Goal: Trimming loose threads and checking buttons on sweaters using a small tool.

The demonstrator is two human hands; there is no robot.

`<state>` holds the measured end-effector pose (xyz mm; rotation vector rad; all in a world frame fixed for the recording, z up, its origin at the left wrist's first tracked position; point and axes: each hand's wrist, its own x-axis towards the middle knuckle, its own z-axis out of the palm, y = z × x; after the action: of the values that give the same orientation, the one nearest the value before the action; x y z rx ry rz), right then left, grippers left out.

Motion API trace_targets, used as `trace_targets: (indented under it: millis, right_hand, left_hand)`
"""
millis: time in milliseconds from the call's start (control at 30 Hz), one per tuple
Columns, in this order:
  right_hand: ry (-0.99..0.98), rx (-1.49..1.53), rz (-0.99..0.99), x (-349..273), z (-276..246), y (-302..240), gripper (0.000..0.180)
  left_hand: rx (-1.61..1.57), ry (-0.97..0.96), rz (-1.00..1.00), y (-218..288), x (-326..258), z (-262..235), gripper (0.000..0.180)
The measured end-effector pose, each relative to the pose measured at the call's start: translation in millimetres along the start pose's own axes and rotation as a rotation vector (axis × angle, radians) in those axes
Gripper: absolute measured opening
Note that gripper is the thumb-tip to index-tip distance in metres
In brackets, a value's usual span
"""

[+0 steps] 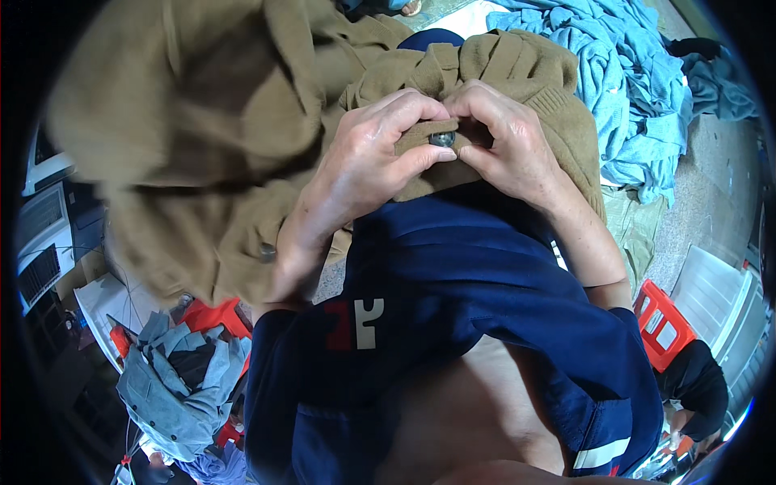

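A tan-brown knitted cardigan (517,69) lies bunched across my lap, with ribbing along its right side. My left hand (368,145) pinches the folded edge of the knit, its thumb beside a dark round button (442,139). From the other side my right hand (509,133) grips the same edge, fingers curled and thumb close to the button. Whether the button sits in a buttonhole I cannot tell. Near my left forearm a second dark button (267,252) shows on the brown knit. The fabric at upper left is blurred.
A heap of light-blue garments (598,73) spreads at the far right. Grey-blue clothes (182,380) hang over a red stool (214,315) at lower left. Another red stool (663,323) stands at right, near a person in a black sleeve (697,388).
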<state>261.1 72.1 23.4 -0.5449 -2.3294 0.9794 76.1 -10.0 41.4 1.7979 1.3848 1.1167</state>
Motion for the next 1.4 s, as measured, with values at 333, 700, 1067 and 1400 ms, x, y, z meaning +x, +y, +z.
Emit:
trace_targets:
  millis: [333,700,1067,1400]
  right_hand:
    - [0.163,0.015,0.023,-6,7,1,0.017]
    - [0.25,-0.43,-0.087,-22,-11,5,0.024]
    - [0.088,-0.64,0.094,-64,-76,7,0.019]
    - [0.067,-0.672,-0.002,-63,-82,-15,0.02]
  left_hand:
    - [-0.005,-0.055,-0.132,-3,0,-3,0.025]
    - [0.418,0.219,0.268,-39,-5,23,0.015]
    - [-0.316,-0.076,-0.53,-61,-43,-45,0.015]
    - [-0.81,-0.016,-0.364,-30,-23,-48,0.019]
